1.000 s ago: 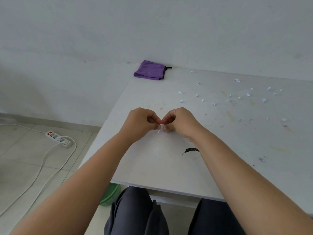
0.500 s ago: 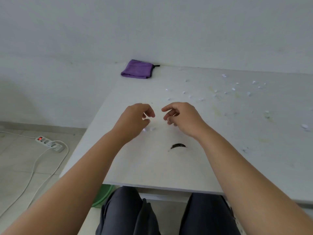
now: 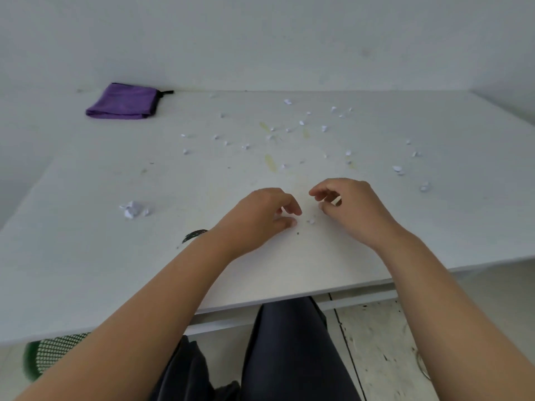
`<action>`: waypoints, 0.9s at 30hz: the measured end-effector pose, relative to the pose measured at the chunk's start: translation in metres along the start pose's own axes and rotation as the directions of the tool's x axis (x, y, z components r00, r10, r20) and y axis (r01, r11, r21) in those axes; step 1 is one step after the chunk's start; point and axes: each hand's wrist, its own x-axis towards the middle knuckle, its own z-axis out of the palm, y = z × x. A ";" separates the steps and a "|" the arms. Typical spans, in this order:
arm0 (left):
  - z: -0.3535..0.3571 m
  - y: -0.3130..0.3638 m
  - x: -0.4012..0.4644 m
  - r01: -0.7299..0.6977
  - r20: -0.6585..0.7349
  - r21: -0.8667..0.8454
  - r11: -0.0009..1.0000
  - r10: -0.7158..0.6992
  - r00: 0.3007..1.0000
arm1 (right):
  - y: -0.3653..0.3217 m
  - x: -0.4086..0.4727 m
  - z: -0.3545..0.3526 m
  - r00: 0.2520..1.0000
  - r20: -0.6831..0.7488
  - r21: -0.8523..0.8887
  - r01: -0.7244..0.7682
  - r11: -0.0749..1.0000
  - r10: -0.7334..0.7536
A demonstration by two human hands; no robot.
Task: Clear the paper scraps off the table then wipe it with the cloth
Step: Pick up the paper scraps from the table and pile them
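Note:
Small white paper scraps point(image 3: 301, 123) lie scattered over the middle and far right of the white table point(image 3: 86, 256). A larger crumpled piece point(image 3: 131, 209) sits to the left of my hands. The folded purple cloth point(image 3: 121, 102) rests at the far left corner by the wall. My left hand point(image 3: 257, 218) and my right hand point(image 3: 350, 206) hover just above the table near its front edge, a small gap apart, fingers loosely curled and holding nothing. A few tiny scraps point(image 3: 311, 220) lie on the table between the fingertips.
A black mark point(image 3: 194, 235) shows on the tabletop beside my left wrist. Yellowish stains point(image 3: 270, 162) streak the middle. A green mesh basket point(image 3: 49, 354) stands on the floor under the table's left side. My knees are below the front edge.
My hands were pinching one scrap together; they have let go and drawn apart, leaving bits on the table. The view has swung right, showing more of the tabletop.

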 end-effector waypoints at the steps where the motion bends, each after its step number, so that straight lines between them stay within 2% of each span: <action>1: 0.003 0.004 0.002 -0.005 -0.003 -0.007 1.000 0.005 1.000 | 0.004 -0.002 -0.002 1.000 0.006 -0.001 0.003 1.000 -0.003; 10: 0.019 0.017 0.020 -0.048 -0.018 0.066 0.997 0.049 0.999 | 0.016 0.003 -0.004 0.999 -0.025 0.055 0.038 0.998 -0.037; 13: 0.009 0.009 0.018 0.005 -0.067 0.000 1.000 -0.005 0.998 | 0.012 0.012 0.003 0.999 -0.025 0.095 0.044 0.994 -0.042; 17: -0.020 -0.017 0.022 0.110 -0.200 -0.049 0.993 -0.118 0.973 | -0.001 0.040 0.012 0.999 -0.018 0.119 0.050 0.992 -0.048; 22: -0.052 -0.051 0.037 0.208 -0.303 -0.060 0.976 -0.216 0.928 | -0.016 0.088 0.028 0.993 -0.028 -0.033 0.112 0.993 -0.113; 27: -0.069 -0.076 0.066 0.265 -0.287 0.019 0.964 -0.248 0.925 | -0.017 0.121 0.042 0.993 0.059 -0.234 0.114 0.966 -0.103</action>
